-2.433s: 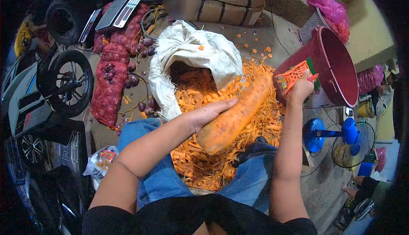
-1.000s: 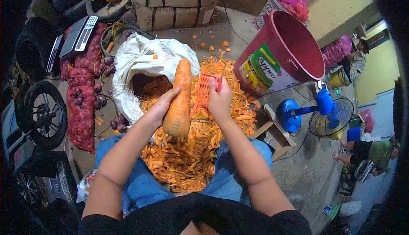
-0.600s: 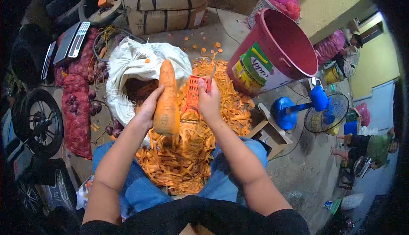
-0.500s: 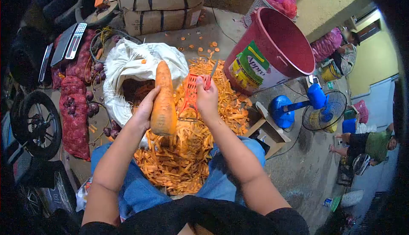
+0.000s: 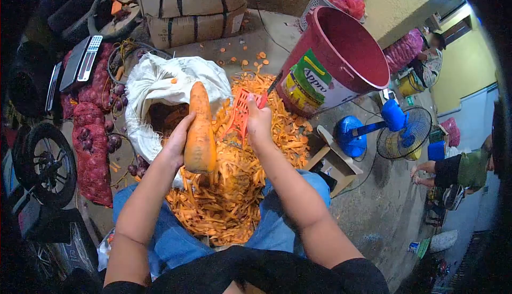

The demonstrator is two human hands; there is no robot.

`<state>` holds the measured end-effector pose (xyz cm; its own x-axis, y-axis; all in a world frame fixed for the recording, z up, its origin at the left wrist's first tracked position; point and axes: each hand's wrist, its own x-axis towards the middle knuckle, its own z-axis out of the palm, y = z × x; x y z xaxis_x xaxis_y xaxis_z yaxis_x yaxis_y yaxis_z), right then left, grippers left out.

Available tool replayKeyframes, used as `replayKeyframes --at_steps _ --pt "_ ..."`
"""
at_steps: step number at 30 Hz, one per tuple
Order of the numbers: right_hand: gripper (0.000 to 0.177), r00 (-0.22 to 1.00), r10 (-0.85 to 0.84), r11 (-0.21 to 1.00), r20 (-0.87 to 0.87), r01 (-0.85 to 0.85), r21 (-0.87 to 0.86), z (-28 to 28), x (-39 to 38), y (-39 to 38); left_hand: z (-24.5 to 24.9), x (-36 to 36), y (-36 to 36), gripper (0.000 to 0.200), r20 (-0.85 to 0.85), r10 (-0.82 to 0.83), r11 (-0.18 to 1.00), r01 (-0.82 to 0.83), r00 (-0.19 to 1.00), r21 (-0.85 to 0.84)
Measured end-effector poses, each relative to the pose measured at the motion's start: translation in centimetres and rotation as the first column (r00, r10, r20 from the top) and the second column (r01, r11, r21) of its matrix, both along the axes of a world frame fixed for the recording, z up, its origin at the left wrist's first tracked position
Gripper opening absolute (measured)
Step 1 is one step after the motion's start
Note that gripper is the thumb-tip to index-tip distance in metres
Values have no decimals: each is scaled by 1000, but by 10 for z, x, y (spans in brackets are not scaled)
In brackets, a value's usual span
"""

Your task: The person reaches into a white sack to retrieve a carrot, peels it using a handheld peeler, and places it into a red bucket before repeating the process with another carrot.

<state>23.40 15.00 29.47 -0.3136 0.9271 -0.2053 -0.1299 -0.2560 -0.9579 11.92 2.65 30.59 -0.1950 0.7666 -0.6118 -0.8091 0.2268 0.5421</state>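
A large carrot (image 5: 200,131) stands nearly upright in my left hand (image 5: 180,140), its thick, brownish end toward me. The left fingers wrap round its side. My right hand (image 5: 258,121) is closed on a red peeler (image 5: 239,114) with a perforated body, held just right of the carrot and apart from it. A narrow blade with a red handle, like a small knife (image 5: 273,84), also sticks out of the right hand. Below both hands, between my knees, lies a heap of orange carrot peelings (image 5: 221,208).
A white sack (image 5: 146,89) lies open beyond my left hand. Right of the heap stand a red bucket (image 5: 349,49), a cardboard box (image 5: 341,174) and a blue fan (image 5: 394,115). Red net bags of onions (image 5: 92,150) line the left. Another person (image 5: 469,168) is at far right.
The view has shifted slightly. Both hands stay in nearly the same place with the carrot and peeler, and the knife blade has turned a little.
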Motion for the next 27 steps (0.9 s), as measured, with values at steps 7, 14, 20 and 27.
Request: replayKeyframes --at_steps 7,14,20,27 --pt "24 989 -7 995 -147 -8 -101 14 -1 -5 0 0 -1 37 6 -30 999 30 1000 15" --pt "23 986 3 994 -165 -21 -108 0 -1 1 -2 0 -1 37 45 -35 999 35 998 2" --pt "23 986 18 992 -165 -38 -122 6 0 -1 -1 1 0 37 16 -20 1000 20 1000 7" --pt "21 983 47 990 -178 -70 -121 6 4 1 -4 0 0 37 51 -47 998 45 998 33"
